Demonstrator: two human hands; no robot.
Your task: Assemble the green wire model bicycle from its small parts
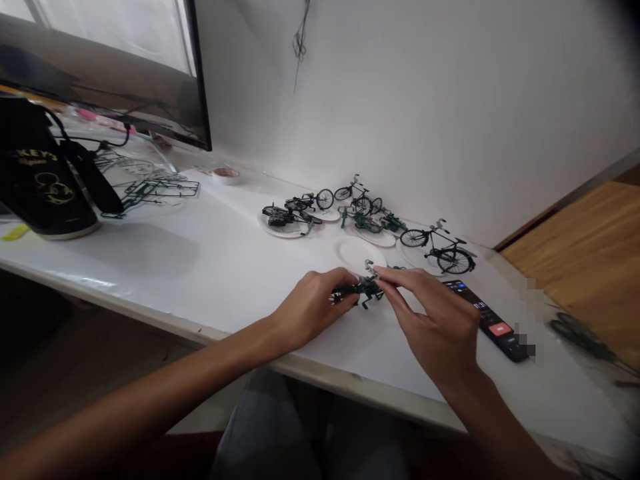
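Observation:
Between my hands, just over the white tabletop, is a small green model bicycle (pixel 369 288) with a silver handlebar (pixel 370 268). My left hand (pixel 315 303) pinches it at the wheel end on the left. The fingertips of my right hand (pixel 433 310) close on it near the handlebar; exactly which part they grip is hidden. Behind my hands lies a white paper plate (pixel 353 250). To the right of the plate a finished-looking black model bicycle (pixel 440 250) stands upright.
Paper plates at the back carry several black and green model bicycles (pixel 295 210). A lit phone (pixel 500 327) lies at right. On the left are a black bottle (pixel 47 173), green wire parts (pixel 155 190), a roll of tape (pixel 226 175) and a monitor (pixel 204 100).

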